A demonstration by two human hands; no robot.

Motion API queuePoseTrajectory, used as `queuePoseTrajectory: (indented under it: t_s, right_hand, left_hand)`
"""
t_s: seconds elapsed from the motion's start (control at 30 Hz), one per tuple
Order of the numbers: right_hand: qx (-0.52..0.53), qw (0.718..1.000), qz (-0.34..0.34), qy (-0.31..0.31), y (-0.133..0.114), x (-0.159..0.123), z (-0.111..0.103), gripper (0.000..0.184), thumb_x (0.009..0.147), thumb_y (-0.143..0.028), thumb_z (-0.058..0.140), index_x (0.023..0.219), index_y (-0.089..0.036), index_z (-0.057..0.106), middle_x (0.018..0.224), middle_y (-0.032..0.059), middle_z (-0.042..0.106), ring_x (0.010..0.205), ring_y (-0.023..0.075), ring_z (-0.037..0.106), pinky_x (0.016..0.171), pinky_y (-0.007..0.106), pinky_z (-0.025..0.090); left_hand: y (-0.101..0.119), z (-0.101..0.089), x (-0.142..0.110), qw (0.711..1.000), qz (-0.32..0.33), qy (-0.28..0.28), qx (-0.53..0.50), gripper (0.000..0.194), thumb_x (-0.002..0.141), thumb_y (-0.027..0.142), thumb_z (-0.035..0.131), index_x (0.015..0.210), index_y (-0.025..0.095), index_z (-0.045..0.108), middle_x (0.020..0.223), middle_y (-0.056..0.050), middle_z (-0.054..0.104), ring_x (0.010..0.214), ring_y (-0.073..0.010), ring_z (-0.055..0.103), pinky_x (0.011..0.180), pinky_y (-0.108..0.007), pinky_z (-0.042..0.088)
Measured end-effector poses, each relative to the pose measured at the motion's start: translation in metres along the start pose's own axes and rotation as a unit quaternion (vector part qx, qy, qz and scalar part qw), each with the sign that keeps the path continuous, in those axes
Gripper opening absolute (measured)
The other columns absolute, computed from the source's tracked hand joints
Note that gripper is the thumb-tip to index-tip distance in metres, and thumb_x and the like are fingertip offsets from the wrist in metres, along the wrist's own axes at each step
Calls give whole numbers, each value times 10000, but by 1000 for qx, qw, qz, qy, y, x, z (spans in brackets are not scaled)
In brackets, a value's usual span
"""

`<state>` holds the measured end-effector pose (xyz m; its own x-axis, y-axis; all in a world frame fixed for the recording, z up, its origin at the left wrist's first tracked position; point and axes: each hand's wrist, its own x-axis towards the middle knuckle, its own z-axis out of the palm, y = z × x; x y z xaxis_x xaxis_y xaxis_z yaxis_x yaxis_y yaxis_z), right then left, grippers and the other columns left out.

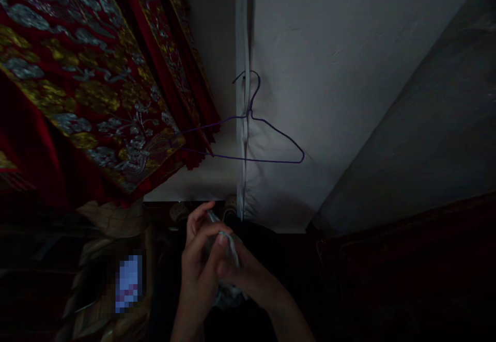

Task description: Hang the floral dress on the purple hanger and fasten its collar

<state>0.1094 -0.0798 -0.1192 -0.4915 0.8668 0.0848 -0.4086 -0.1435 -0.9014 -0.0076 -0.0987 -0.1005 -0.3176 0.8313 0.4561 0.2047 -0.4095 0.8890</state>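
Note:
Close together low in the middle of the view are my left hand point(199, 251) and my right hand point(246, 269). Between them is a pale, crumpled, thin piece of material point(228, 295); the dim light hides whether it is cloth or plastic. My left thumb and fingers pinch its upper edge. The fingers of my right hand close on its other side, partly hidden behind the material. Above both hands, apart from them, a purple wire hanger point(271, 161) hangs by its hook with nothing on it.
A pale vertical cord or strip point(245, 32) runs down the white wall point(310, 73). Red fabric with gold and silver embroidery point(93, 94) hangs at the left, by the hanger's left end. A lit, blurred-out screen point(129, 282) lies lower left. Shoes point(179, 212) show beyond my hands.

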Motion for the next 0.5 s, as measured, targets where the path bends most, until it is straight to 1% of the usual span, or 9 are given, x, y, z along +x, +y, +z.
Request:
queuePoseTrajectory:
  t_s: [0.03, 0.1, 0.17, 0.2, 0.27, 0.33, 0.37, 0.43, 0.5]
  right_hand:
    - [-32, 999, 3, -30, -4, 4, 1, 337, 680, -481, 873, 791, -201, 720, 663, -27, 573, 600, 120, 496, 577, 226, 391]
    - [-65, 996, 17, -66, -15, 13, 0, 256, 695, -386, 853, 736, -183, 702, 636, -46, 532, 566, 92, 415, 551, 212, 339]
    - [-48, 997, 20, -57, -25, 21, -2, 231, 691, -362, 817, 668, -171, 690, 611, -39, 539, 557, 95, 416, 545, 217, 345]
    - [-28, 998, 22, -47, -29, 25, -4, 212, 660, -343, 820, 662, -170, 697, 614, -31, 567, 561, 103, 446, 554, 224, 370]
    - [18, 999, 38, -12, -36, 29, -10, 211, 567, -292, 842, 694, -172, 723, 641, -7, 634, 573, 130, 519, 571, 248, 427]
    - [47, 996, 47, 63, -39, 31, -22, 276, 488, -248, 850, 726, -180, 730, 663, 13, 674, 566, 161, 564, 570, 288, 472]
    - [43, 993, 31, 110, -41, 31, -29, 303, 465, -235, 851, 734, -187, 722, 664, 17, 680, 558, 173, 572, 563, 307, 483]
    - [-9, 979, -57, 197, -45, 29, -46, 293, 462, -227, 850, 700, -205, 681, 641, 10, 659, 535, 176, 555, 542, 319, 471]
    - [-115, 951, -185, 218, -55, 28, -63, 272, 512, -226, 839, 567, -215, 572, 555, -16, 561, 498, 146, 480, 506, 287, 397]
  left_hand:
    - [-5, -5, 2, 1000, -9, -4, -5, 281, 896, 515, 662, 904, 251, 759, 1399, -89, 555, 1342, -327, 467, 1143, -446, 360]
    - [-19, -15, 5, 996, -54, -41, -54, 453, 905, 639, 575, 1097, 259, 732, 1369, -101, 591, 1301, -325, 514, 1110, -447, 408]
    - [-36, -23, 4, 980, -131, -103, -107, 630, 904, 733, 472, 1258, 251, 671, 1326, -113, 636, 1259, -328, 561, 1082, -458, 449]
    - [-46, -25, 2, 972, -166, -129, -108, 663, 892, 746, 479, 1275, 238, 666, 1301, -117, 660, 1255, -334, 571, 1093, -469, 444]
    - [-63, -30, 0, 960, -195, -193, -48, 586, 849, 683, 619, 1186, 216, 724, 1244, -118, 704, 1273, -349, 567, 1160, -495, 372]
    - [-76, -36, -1, 948, -170, -266, 48, 393, 845, 554, 700, 1044, 225, 778, 1125, -90, 757, 1228, -342, 609, 1231, -528, 236]
    - [-81, -40, 0, 937, -153, -301, 88, 316, 870, 507, 686, 999, 237, 790, 1056, -68, 775, 1165, -328, 650, 1246, -548, 168]
    - [-88, -53, 2, 921, -133, -333, 150, 260, 915, 462, 635, 953, 262, 797, 960, -32, 786, 1013, -291, 714, 1251, -572, 93]
    - [-90, -68, 4, 918, -123, -324, 195, 252, 894, 472, 659, 910, 260, 795, 941, -27, 787, 934, -272, 726, 1241, -563, 143]
